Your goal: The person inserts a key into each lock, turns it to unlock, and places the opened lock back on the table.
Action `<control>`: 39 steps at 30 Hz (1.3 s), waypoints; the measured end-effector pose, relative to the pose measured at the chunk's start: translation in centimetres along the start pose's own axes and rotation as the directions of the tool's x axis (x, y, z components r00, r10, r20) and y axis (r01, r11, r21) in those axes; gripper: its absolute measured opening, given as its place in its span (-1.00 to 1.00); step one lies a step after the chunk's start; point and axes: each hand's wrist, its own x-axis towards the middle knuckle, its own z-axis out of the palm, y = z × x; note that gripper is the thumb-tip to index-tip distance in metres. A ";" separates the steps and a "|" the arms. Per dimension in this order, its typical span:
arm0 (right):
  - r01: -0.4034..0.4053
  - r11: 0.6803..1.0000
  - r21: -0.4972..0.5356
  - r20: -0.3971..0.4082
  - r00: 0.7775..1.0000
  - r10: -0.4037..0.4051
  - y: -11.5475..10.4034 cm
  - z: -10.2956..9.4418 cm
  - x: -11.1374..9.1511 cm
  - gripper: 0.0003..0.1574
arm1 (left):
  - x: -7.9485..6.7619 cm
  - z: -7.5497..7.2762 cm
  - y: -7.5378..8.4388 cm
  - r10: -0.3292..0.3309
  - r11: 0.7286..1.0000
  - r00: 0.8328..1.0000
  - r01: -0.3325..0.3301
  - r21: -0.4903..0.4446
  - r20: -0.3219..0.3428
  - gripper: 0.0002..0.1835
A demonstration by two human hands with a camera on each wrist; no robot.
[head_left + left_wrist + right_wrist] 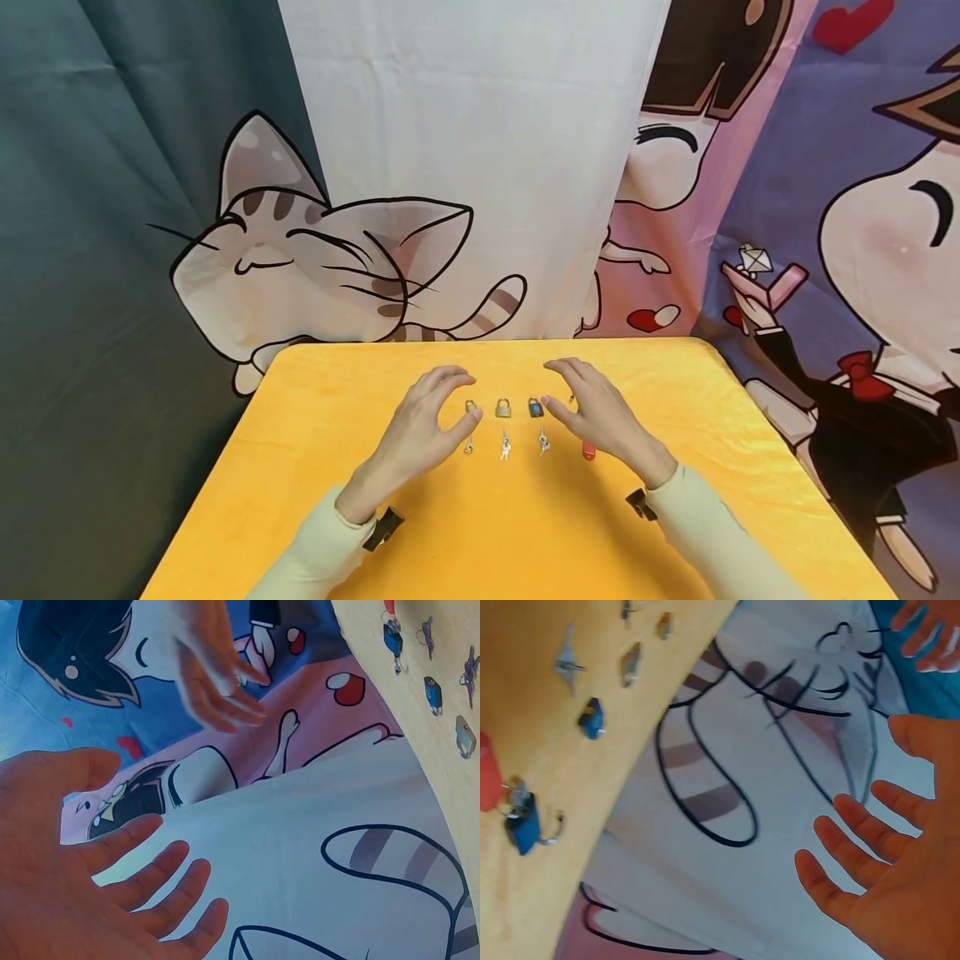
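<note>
My left hand hovers above the table beside a small brass padlock, its fingers spread and holding nothing. My right hand is held in the air near a blue padlock, also with nothing in it. Between the two hands lies a larger brass padlock. Keys sit in front of it, and more keys in front of the blue one. The right hand hides most of another blue padlock in the head view; the right wrist view shows it with its shackle out, beside keys and a red tag.
A yellow cloth covers the table. Behind it hangs a curtain printed with a cartoon cat and figures. Dark straps with small devices sit at both wrists.
</note>
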 end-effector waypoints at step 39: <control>-0.380 0.912 -0.156 0.350 0.842 0.410 3.7 10.0 -1.2 -0.70 | -1.7 0.4 0.3 -0.009 0.999 0.999 0.008 0.032 0.039 -0.55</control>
